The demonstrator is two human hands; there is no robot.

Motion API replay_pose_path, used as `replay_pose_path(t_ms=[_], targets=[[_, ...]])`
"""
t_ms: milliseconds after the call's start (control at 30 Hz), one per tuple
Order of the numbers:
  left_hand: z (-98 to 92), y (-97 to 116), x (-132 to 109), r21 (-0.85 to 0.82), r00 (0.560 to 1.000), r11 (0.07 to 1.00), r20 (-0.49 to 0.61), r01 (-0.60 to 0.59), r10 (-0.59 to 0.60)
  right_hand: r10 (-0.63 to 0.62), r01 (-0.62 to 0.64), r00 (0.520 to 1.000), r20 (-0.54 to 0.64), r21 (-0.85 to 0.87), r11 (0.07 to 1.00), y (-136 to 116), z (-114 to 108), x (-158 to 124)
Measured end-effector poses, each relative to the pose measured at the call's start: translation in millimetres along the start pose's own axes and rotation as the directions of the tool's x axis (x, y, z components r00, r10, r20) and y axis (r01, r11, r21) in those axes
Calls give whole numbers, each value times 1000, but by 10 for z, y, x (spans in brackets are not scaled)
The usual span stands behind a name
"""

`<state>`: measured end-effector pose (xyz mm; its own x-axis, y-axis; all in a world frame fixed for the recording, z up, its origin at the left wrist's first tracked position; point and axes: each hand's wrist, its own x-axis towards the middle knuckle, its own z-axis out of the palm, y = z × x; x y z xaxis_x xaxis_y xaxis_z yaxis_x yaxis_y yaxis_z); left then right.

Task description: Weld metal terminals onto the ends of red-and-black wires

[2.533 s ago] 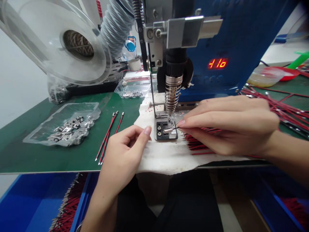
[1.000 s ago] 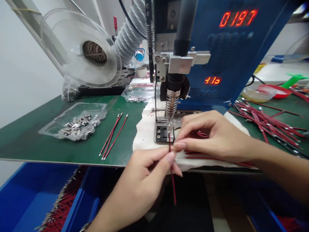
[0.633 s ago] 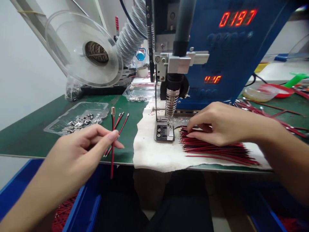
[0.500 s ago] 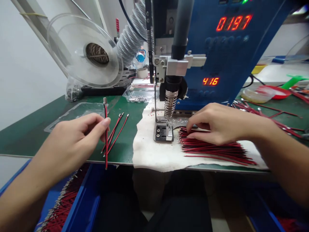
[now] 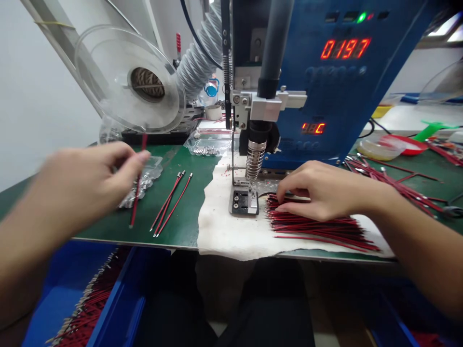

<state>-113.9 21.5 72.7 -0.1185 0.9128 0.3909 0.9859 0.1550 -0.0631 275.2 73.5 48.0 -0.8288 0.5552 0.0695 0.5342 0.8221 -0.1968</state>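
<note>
Pinching a red wire (image 5: 136,193) in the left hand (image 5: 83,178), right hand (image 5: 325,190) fingers resting on the wire bundle (image 5: 318,226)

left hand (image 5: 83,178) motion-blurred, held red wire (image 5: 136,193) smeared, its top end unclear

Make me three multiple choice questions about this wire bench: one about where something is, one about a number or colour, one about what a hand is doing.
1. Where does the right hand rest?
A. on the red wire bundle
B. on the clear spool
C. in the blue bin

2. What does the upper red display read?
A. 0416
B. 0197
C. 0000

3. What is the left hand doing?
A. lying flat and empty
B. pinching one red wire
C. gripping the hose

A: its fingers lie on the bundle on the white cloth.
B: the digits show 0197.
B: thumb and fingers pinch the wire.
</note>
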Motion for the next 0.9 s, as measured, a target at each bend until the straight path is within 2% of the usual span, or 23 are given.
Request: replay_pose_path(t_ms=[33, 100, 133, 233, 467, 533, 600, 767, 900], targets=[[43, 81, -4, 17, 996, 1000, 92, 4, -6, -1, 1, 1000, 3, 1, 1000, -2, 3, 2], [133, 218, -12, 18, 980, 999, 199, -31, 27, -4, 4, 1000, 9, 2, 1000, -6, 6, 6], [169, 262, -16, 0, 973, 999, 224, -51, 49, -5, 5, 1000, 11, 3, 1000, -8, 7, 9], [201, 292, -11, -38, 980, 996, 184, -75, 80, -9, 9, 1000, 14, 7, 1000, -13, 8, 14], [15, 24, 139, -7, 987, 993, 104, 121, -120, -17, 17, 1000, 11, -4, 1000, -7, 11, -3], [40, -91, 181, -20, 982, 985, 84, 172, -170, -16, 16, 1000, 10, -11, 1000, -9, 11, -3], [124, -190, 207, -70, 972, 974, 113, 215, -206, -18, 18, 1000, 10, -12, 1000, -12, 15, 4], [398, -287, 224, -310, 970, 931, 206, 192, -131, -25, 24, 999, 28, 30, 999, -16, 40, 30], [486, -301, 221, -406, 969, 896, 230, 177, -87, -40, 38, 999, 25, 49, 998, -22, 54, 39]])
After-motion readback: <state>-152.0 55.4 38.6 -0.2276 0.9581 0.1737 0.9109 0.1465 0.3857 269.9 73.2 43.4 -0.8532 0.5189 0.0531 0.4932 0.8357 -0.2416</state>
